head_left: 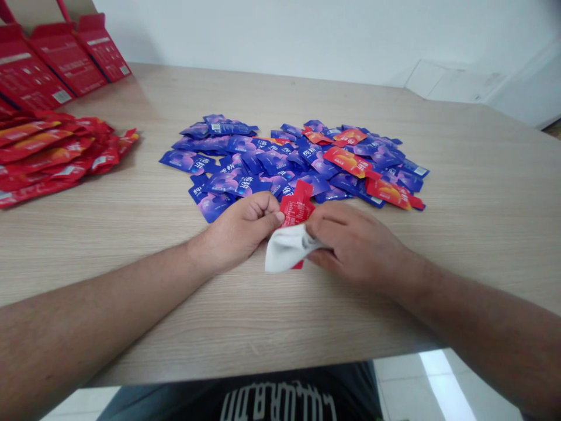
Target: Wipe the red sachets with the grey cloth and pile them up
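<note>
Between my hands, above the near half of the table, is a small red sachet (pixel 296 209) with white print and a narrow neck pointing away from me. My left hand (pixel 245 228) pinches its left edge between thumb and fingers. A white cloth or tissue (pixel 287 248) is gripped in my right hand (pixel 355 242) and lies across the lower part of the sachet, hiding most of it. A red tip of the sachet shows below the cloth. Just beyond my hands spreads a pile of blue-purple sachets (pixel 236 175), with several red-orange sachets (pixel 350 162) on its right side.
Red sachets (pixel 56 152) are stacked in a heap at the left. Behind them stand red open-topped cartons (pixel 65 58). A white wall (pixel 284 41) closes off the far side of the wooden table (pixel 263 327), whose front edge is near my lap.
</note>
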Available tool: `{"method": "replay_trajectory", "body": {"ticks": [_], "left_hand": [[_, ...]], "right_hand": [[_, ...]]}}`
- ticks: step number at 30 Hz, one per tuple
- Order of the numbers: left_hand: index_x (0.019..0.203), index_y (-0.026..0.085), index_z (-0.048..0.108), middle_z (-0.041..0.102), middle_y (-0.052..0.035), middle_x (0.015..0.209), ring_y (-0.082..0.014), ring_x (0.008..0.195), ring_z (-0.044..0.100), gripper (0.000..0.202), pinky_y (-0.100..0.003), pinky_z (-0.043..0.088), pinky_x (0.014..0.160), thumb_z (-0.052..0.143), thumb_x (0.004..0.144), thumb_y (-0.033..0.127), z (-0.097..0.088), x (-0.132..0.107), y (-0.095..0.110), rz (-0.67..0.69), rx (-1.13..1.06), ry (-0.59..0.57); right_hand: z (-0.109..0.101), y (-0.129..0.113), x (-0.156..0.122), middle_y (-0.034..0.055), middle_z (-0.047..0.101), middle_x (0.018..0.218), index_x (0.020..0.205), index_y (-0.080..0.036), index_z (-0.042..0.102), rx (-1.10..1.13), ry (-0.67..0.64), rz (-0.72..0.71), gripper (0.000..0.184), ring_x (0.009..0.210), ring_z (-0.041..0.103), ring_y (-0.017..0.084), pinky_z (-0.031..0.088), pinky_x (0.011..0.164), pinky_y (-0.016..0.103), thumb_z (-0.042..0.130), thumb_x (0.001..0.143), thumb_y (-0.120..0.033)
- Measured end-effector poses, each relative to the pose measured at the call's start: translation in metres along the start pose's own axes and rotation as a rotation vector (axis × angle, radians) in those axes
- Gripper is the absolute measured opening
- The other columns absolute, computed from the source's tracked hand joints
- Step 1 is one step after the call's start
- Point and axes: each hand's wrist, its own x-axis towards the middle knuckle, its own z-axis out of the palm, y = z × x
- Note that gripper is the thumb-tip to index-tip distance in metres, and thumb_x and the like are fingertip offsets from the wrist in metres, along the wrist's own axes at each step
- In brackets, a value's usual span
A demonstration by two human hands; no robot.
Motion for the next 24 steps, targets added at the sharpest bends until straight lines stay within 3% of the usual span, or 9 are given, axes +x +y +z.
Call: {"method": "replay_trajectory", "body": {"ticks": [4, 9, 14, 16, 21, 24], "left_hand": [[0.087, 0.019, 0.056, 0.059, 0.0041, 0.068, -0.0081, 0.054, 0.049, 0.020, -0.020, 0.039, 0.050, 0.069, 0.094, 0.033, 0.000, 0.000, -0.001, -0.009, -0.014, 0.004], [0.086, 0.020, 0.056, 0.058, 0.0040, 0.067, -0.0088, 0.053, 0.050, 0.019, -0.020, 0.038, 0.050, 0.066, 0.095, 0.033, -0.001, 0.000, 0.000, 0.016, 0.050, -0.012], [0.087, 0.020, 0.055, 0.056, 0.0053, 0.065, -0.0080, 0.052, 0.048, 0.019, -0.020, 0.037, 0.050, 0.067, 0.095, 0.032, -0.001, 0.000, 0.002, 0.003, 0.075, -0.021], [0.087, 0.020, 0.055, 0.055, 0.0058, 0.064, -0.0077, 0.051, 0.046, 0.018, -0.020, 0.037, 0.049, 0.066, 0.095, 0.031, -0.001, 0.000, 0.002, 0.002, 0.083, -0.012], [0.087, 0.020, 0.056, 0.058, 0.0045, 0.067, -0.0090, 0.054, 0.048, 0.018, -0.021, 0.037, 0.050, 0.066, 0.095, 0.033, -0.001, 0.000, 0.003, 0.014, 0.086, -0.038], [0.088, 0.020, 0.055, 0.057, 0.0047, 0.067, -0.0089, 0.053, 0.048, 0.019, -0.021, 0.037, 0.050, 0.066, 0.095, 0.034, -0.001, -0.001, 0.005, 0.007, 0.093, -0.056]], "right_hand": [[0.001, 0.012, 0.002, 0.0101, 0.067, 0.103, 0.100, -0.018, 0.066, -0.020, 0.074, 0.075, 0.016, 0.094, 0.062, 0.026, 0.049, 0.082, 0.039, 0.070, 0.099, -0.033], [0.002, -0.001, 0.000, 0.0059, 0.069, 0.106, 0.103, -0.021, 0.069, 0.086, -0.106, -0.106, 0.006, 0.097, 0.064, 0.023, 0.048, 0.084, 0.035, 0.068, 0.097, -0.021], [-0.001, 0.018, 0.004, 0.0073, 0.067, 0.098, 0.096, -0.019, 0.063, 0.008, 0.131, 0.073, 0.016, 0.091, 0.062, 0.024, 0.047, 0.079, 0.035, 0.069, 0.100, -0.034], [-0.001, 0.025, 0.006, 0.0068, 0.066, 0.095, 0.093, -0.020, 0.061, 0.009, 0.167, 0.112, 0.020, 0.089, 0.061, 0.023, 0.046, 0.077, 0.034, 0.071, 0.099, -0.036], [0.001, 0.015, 0.003, 0.0050, 0.066, 0.099, 0.095, -0.021, 0.064, 0.085, -0.051, -0.053, 0.006, 0.089, 0.060, 0.021, 0.045, 0.077, 0.033, 0.068, 0.097, -0.024], [-0.002, 0.016, 0.003, 0.0063, 0.066, 0.101, 0.099, -0.021, 0.064, 0.041, 0.013, 0.004, 0.010, 0.091, 0.061, 0.023, 0.046, 0.079, 0.035, 0.067, 0.100, -0.030]]}}
